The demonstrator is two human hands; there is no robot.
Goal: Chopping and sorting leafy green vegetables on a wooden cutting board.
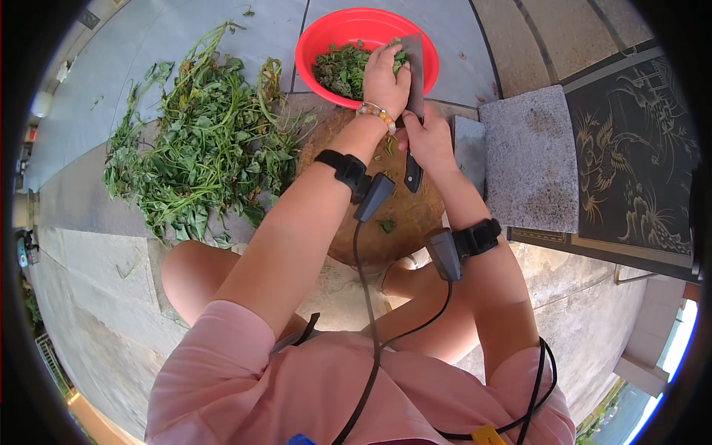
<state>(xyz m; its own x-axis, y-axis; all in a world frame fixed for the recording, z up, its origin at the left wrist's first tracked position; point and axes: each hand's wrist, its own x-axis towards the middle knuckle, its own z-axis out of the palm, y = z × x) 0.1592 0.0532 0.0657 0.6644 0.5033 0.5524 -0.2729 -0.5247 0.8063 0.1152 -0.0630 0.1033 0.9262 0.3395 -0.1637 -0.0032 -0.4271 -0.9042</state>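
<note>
My right hand (429, 141) is closed on a cleaver (417, 67), its black handle pointing back toward me and its broad blade reaching over the red basin (305, 55). Against the blade's left side, my left hand (386, 80) curls around some chopped greens, a few leaves showing between fingers and steel. Its fingertips are partly hidden. Chopped greens (341, 70) lie inside the basin. Below both hands stands a round wooden chopping block (363, 230), with a few green scraps on its top.
A big heap of leafy stems (215, 141) spreads on the floor to the left of the block. To the right are a grey stone slab (530, 159) and a dark panel (630, 148) with gold drawings. Cables (367, 297) run from both wrist devices across my lap.
</note>
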